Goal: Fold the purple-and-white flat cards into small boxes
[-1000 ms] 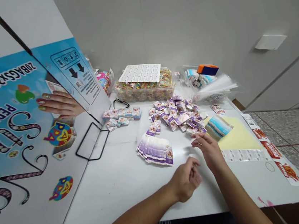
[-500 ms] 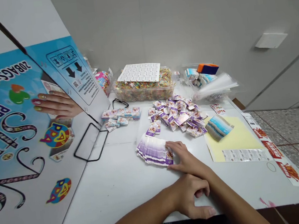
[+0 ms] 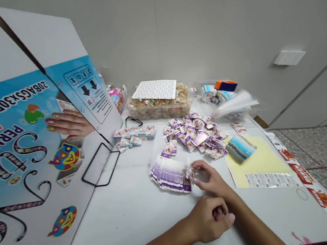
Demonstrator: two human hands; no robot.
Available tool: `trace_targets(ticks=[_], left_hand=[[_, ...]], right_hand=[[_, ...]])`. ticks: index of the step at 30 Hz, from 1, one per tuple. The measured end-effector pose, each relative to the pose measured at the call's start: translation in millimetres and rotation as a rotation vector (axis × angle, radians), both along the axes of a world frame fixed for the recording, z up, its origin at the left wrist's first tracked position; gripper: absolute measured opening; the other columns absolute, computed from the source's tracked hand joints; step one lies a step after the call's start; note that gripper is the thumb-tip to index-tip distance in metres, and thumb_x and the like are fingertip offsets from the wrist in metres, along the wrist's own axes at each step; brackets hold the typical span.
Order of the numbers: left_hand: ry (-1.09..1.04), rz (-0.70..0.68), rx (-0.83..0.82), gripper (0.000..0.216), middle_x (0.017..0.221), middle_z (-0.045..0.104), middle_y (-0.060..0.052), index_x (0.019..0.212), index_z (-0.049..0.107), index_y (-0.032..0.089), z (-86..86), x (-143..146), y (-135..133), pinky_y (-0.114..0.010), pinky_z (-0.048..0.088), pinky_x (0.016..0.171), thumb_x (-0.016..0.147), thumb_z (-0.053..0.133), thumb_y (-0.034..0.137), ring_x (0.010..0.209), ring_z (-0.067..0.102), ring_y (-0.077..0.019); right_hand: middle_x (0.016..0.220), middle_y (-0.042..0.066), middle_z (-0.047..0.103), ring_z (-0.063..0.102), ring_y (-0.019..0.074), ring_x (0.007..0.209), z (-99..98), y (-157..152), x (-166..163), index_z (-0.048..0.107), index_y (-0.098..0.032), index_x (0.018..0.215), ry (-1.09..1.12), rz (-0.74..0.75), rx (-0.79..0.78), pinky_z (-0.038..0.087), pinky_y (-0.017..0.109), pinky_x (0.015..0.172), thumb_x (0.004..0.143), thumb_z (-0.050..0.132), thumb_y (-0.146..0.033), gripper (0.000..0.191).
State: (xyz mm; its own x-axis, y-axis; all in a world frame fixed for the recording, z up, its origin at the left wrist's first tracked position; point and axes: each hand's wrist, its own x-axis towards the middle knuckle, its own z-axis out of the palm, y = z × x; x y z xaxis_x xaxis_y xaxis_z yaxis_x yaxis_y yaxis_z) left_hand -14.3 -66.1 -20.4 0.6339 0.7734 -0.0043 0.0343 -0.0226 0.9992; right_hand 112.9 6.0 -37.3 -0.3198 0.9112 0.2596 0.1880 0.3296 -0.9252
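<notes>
My right hand [image 3: 209,176] pinches a small purple-and-white printed card [image 3: 189,172] between thumb and fingers. It is raised at the right end of a fanned row of like cards [image 3: 166,175] lying overlapped on the table. My left hand [image 3: 211,218] rests against my right forearm, its fingers curled in and its thumb out, with nothing seen in it. Behind the row lies a loose heap of small purple-and-white folded packets [image 3: 198,134]. Two of these packets [image 3: 168,150] lie apart, close to the fanned row.
A large printed carton [image 3: 43,152] stands at left by a black wire frame [image 3: 102,165]. Blue-white packets [image 3: 135,132] lie behind. A clear tub [image 3: 159,109] of wrapped pieces bears a sticker sheet [image 3: 155,90]. At right are a banded blue bundle [image 3: 241,148] and yellow paper [image 3: 264,150].
My right hand has lifted a card off the right end of the fanned row and now holds it tilted up. My left hand stays by the right forearm. The view has tilted slightly upward.
</notes>
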Motion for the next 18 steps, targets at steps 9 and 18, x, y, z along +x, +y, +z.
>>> trace_targets(ticks=[9,18], left_hand=[[-0.375,0.166,-0.659,0.058,0.051,0.056,0.0,0.08,0.058,0.015,-25.7,13.0,24.0,-0.024,0.03,0.043,0.078,0.048,0.072,0.04,0.052,-0.0147],[-0.377,0.116,-0.8,0.066,0.067,0.069,-0.007,0.097,0.056,0.013,-12.3,5.6,17.5,-0.03,0.048,0.053,0.067,0.076,0.068,0.053,0.064,-0.0196]], right_hand=[[0.13,0.013,0.058,0.054,0.0323,0.124,19.0,-47.0,46.5,0.053,-0.028,0.131,0.081,-0.214,0.065,0.043,0.047,0.107,0.081,0.074,-0.035,0.054],[0.128,0.008,0.061,0.061,0.0332,0.119,23.8,-96.9,36.7,0.049,-0.033,0.138,-0.242,-0.173,0.197,0.055,0.039,0.099,0.066,0.077,-0.013,0.08]])
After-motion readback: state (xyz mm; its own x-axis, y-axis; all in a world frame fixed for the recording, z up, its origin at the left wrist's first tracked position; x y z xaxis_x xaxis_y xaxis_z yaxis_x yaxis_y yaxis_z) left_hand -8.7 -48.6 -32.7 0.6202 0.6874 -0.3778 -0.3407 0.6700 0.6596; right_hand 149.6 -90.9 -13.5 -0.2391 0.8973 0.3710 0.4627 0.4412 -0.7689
